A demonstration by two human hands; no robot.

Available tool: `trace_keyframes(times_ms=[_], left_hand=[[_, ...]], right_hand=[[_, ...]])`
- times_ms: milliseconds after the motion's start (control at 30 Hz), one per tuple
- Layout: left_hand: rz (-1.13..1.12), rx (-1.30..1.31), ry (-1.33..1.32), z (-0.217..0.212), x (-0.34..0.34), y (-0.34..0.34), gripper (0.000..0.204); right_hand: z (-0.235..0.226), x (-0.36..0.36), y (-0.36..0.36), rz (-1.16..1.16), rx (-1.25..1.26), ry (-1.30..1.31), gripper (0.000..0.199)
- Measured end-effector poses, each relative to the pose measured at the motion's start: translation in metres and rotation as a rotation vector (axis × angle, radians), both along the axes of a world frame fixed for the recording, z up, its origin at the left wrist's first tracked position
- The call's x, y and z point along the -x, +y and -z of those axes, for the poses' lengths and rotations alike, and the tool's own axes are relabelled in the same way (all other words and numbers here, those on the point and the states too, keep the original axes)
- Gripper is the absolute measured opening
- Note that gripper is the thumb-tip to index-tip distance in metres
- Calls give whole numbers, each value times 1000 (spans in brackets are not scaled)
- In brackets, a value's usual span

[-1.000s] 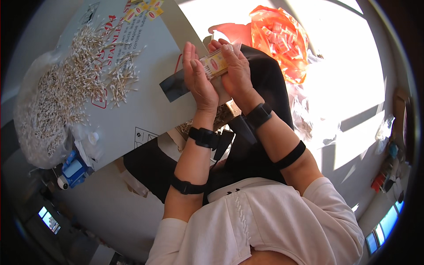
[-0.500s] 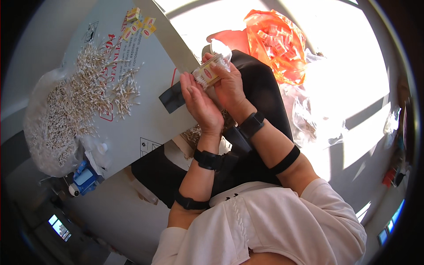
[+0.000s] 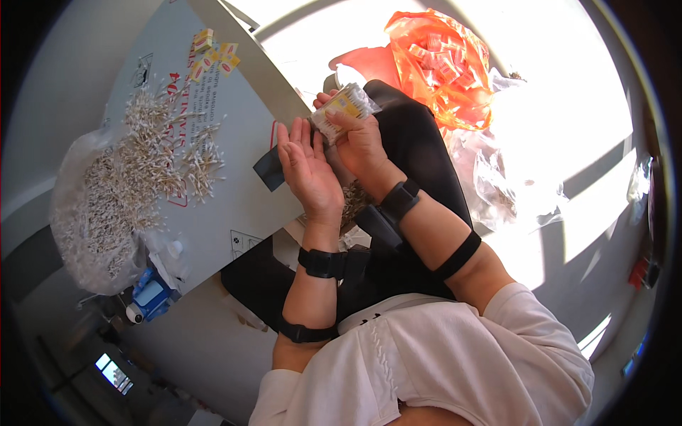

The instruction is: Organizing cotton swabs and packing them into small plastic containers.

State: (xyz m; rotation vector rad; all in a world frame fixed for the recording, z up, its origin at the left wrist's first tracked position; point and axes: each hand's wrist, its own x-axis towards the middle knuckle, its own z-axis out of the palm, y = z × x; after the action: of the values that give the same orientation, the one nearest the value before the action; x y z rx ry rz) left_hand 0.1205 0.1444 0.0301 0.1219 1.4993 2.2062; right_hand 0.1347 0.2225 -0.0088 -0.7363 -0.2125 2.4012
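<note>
My right hand [image 3: 364, 145] grips a small clear pack of cotton swabs [image 3: 344, 112] that carries a yellow label, the thumb lying across its front. White swab tips show at both ends of the pack. Just left of it, my left hand [image 3: 309, 170] is palm up with its fingers stretched out; its fingertips are close beside the pack, and whether they touch it I cannot tell. On the table to the left lies a big heap of loose cotton swabs [image 3: 142, 163], spilling from a clear plastic bag [image 3: 67, 213].
Several yellow label cards [image 3: 206, 65] lie at the table's [image 3: 241, 156] far end. A dark flat piece [image 3: 269, 169] sticks out at its near edge. On the right, an orange plastic bag [image 3: 472, 106] holds several packs. A blue pack [image 3: 150, 295] is at the table's lower corner.
My left hand has opened out and drawn slightly away to the left of the pack. The right hand has tilted the pack a little. The whole view has shifted slightly.
</note>
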Motion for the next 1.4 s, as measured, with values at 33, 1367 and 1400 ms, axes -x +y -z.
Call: trace_keyframes(times_ms=[33,1367,1400], left_hand=[[-26,93,3,-3,-1,-4,76],[608,496,691,-79,45,-78,37],[668,492,643,-80,42,-79,35]], right_hand=[[1,-1,3,4,33,14,39],[-49,-51,-24,-539,431,250,18],[-35,-52,-32,-598,76,208,19]])
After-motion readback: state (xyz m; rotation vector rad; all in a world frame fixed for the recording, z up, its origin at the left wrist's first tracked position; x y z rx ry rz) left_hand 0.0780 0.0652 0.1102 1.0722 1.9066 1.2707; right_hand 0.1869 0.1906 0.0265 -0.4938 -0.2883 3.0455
